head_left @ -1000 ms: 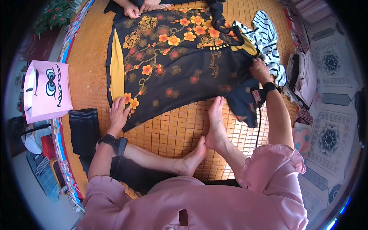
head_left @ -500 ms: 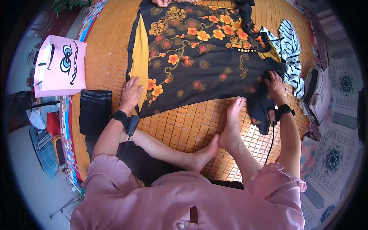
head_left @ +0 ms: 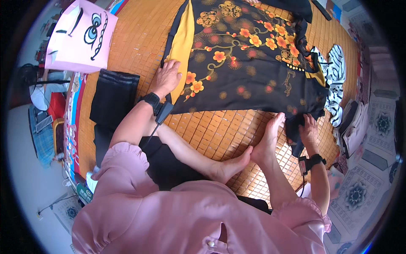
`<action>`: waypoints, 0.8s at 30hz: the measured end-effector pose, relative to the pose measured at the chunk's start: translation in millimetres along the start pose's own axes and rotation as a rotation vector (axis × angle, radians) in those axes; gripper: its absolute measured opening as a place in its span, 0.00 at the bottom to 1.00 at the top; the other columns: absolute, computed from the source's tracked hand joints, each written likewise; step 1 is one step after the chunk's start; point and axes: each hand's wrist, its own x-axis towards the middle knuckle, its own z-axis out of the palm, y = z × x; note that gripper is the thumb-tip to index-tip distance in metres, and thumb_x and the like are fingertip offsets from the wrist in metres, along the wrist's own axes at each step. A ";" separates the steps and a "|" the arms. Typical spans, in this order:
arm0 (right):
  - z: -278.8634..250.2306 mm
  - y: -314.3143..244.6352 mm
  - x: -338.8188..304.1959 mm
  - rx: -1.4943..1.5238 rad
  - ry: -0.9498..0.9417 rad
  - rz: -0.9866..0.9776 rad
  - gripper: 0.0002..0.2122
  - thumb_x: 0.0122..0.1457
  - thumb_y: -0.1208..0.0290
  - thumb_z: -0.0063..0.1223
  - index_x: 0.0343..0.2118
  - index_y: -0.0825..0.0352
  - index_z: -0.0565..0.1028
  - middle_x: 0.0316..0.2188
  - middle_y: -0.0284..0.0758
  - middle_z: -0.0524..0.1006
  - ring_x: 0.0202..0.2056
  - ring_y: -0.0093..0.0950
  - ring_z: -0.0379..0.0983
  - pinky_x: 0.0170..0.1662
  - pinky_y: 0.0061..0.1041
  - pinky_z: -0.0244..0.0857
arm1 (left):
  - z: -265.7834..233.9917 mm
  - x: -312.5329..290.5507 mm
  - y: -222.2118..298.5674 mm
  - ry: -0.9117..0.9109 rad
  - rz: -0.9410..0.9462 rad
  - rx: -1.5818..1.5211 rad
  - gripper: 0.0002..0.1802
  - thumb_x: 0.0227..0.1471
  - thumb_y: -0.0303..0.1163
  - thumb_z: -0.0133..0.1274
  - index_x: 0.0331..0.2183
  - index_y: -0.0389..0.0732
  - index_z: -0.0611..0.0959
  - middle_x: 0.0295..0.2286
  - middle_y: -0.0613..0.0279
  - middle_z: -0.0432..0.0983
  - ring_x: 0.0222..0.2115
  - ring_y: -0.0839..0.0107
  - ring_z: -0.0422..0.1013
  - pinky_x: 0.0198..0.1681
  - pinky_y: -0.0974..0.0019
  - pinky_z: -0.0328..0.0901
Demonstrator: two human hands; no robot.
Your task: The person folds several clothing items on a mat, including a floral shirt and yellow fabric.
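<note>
A black blouse [head_left: 249, 82] with orange and yellow flowers lies spread before me. A yellow strip [head_left: 182, 46] runs down its left side, and a row of small buttons sits near its right end. My left hand [head_left: 167, 79] rests palm down on the lower left edge, by the yellow strip, its fingers stretched out. At the lower right, my right hand [head_left: 309, 130] lies on the black sleeve [head_left: 294, 129], fingers extended over the cloth. Both wrists wear black straps with small devices.
Another person's hand [head_left: 252, 1] shows at the top edge. Folded black cloth [head_left: 114, 95] and a pink bag [head_left: 80, 40] lie on the left. To the right are a striped black-and-white garment [head_left: 335, 80] and stacked clothes [head_left: 354, 122]. My bare feet are on the woven mat [head_left: 207, 131].
My right hand has moved down from the blouse's right part onto the sleeve. My left hand stays at the left edge. The whole view has shifted.
</note>
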 end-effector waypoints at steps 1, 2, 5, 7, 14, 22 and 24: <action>-3.1 -5.6 1.1 0.006 -0.009 -0.015 0.42 0.48 0.69 0.49 0.58 0.71 0.31 0.59 0.53 0.31 0.60 0.45 0.23 0.60 0.39 0.21 | -1.7 -0.5 1.4 -0.018 0.019 -0.004 0.23 0.44 0.36 0.50 0.45 0.43 0.69 0.45 0.62 0.62 0.47 0.65 0.58 0.46 0.57 0.56; -5.1 -13.9 3.9 0.020 -0.033 0.054 0.45 0.44 0.69 0.52 0.56 0.75 0.31 0.58 0.54 0.30 0.60 0.46 0.23 0.61 0.37 0.22 | -1.8 -2.5 3.7 -0.034 -0.009 0.008 0.23 0.43 0.36 0.50 0.44 0.42 0.69 0.45 0.61 0.62 0.48 0.65 0.58 0.47 0.57 0.56; 7.3 -1.6 -1.5 0.515 0.097 0.368 0.46 0.45 0.66 0.53 0.55 0.77 0.31 0.59 0.50 0.32 0.61 0.41 0.25 0.61 0.33 0.22 | 4.7 -14.0 9.3 -0.005 0.053 -0.021 0.24 0.43 0.36 0.50 0.45 0.42 0.69 0.45 0.62 0.62 0.47 0.65 0.58 0.47 0.57 0.55; 4.9 -9.6 -0.2 0.240 -0.024 0.273 0.47 0.47 0.62 0.53 0.56 0.75 0.28 0.58 0.43 0.35 0.60 0.33 0.28 0.61 0.31 0.21 | 1.8 -24.5 4.6 -0.005 0.022 -0.044 0.24 0.43 0.35 0.50 0.45 0.43 0.69 0.44 0.62 0.63 0.47 0.65 0.59 0.47 0.56 0.55; 11.1 1.0 -8.6 -0.033 -0.019 0.114 0.46 0.47 0.55 0.51 0.56 0.74 0.32 0.60 0.44 0.34 0.60 0.36 0.30 0.60 0.28 0.27 | -19.4 -68.8 -26.8 -0.231 -0.136 -0.334 0.12 0.44 0.35 0.49 0.33 0.41 0.74 0.32 0.52 0.71 0.37 0.52 0.67 0.41 0.57 0.61; 18.9 53.4 36.0 -0.482 0.020 0.483 0.27 0.45 0.61 0.52 0.49 0.61 0.59 0.41 0.43 0.67 0.43 0.44 0.65 0.44 0.43 0.61 | -76.3 -142.8 6.0 -0.094 -0.073 -0.227 0.10 0.47 0.36 0.46 0.30 0.41 0.74 0.29 0.53 0.74 0.32 0.56 0.70 0.35 0.57 0.64; 18.9 50.6 38.2 -0.452 0.040 0.468 0.26 0.45 0.63 0.52 0.48 0.61 0.60 0.41 0.43 0.67 0.44 0.43 0.65 0.44 0.44 0.60 | -77.8 -149.1 9.5 -0.130 -0.046 -0.200 0.09 0.47 0.35 0.47 0.30 0.41 0.75 0.28 0.54 0.74 0.31 0.57 0.70 0.35 0.59 0.64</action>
